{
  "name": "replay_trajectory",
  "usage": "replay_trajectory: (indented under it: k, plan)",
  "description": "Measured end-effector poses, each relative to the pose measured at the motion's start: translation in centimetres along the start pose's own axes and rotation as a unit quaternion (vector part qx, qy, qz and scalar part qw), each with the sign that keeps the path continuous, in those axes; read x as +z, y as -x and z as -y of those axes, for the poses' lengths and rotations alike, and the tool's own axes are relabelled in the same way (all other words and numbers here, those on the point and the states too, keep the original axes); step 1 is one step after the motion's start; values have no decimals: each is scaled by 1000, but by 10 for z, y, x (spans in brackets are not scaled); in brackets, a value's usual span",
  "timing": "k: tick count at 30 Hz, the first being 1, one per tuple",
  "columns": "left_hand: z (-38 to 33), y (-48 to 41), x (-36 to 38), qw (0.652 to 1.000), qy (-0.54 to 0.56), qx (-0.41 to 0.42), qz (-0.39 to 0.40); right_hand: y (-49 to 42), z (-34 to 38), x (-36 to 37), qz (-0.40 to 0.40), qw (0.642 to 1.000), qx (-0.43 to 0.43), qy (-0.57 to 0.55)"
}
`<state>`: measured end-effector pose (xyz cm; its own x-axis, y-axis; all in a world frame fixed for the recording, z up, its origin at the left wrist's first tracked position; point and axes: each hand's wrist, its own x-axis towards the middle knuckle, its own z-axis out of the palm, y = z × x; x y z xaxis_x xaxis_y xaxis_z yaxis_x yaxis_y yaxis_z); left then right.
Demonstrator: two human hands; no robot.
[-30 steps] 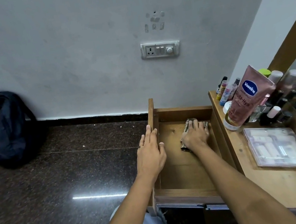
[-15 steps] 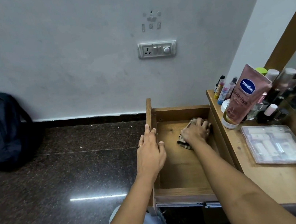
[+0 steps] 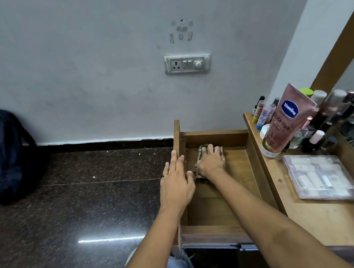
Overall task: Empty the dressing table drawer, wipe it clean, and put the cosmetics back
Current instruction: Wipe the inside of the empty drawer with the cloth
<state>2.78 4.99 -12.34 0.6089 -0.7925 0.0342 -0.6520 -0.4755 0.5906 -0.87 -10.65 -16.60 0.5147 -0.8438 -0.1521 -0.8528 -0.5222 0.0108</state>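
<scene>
Cloth (image 3: 203, 147): beneath right hand (image 3: 211, 162), grip flat, pressing, far-left corner of drawer (image 3: 234, 185); bare floor runs down-frame. Left hand (image 3: 177, 186): straight fingers resting on side wall.

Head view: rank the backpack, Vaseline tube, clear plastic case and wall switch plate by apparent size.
1. backpack
2. clear plastic case
3. Vaseline tube
4. wall switch plate
Apparent size only: the case and tube sit nearer the camera.
</scene>
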Motion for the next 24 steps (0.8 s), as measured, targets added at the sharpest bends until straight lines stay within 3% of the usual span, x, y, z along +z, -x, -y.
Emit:
replay_trajectory:
  k: [3,6,16,24]
  plan:
    - [2,1,1,1000,3,1,1,3,-8,-3,6,996,94,11]
    - [4,1,2,1000,5,3,-1,-1,-16,-7,25,990,135,13]
    - [2,2,-1,1000,3,4,1,-18,-41,-31,116,972,192,64]
    - [3,0,0,1000,-4,1,6,-10,-42,-42,133,976,154,81]
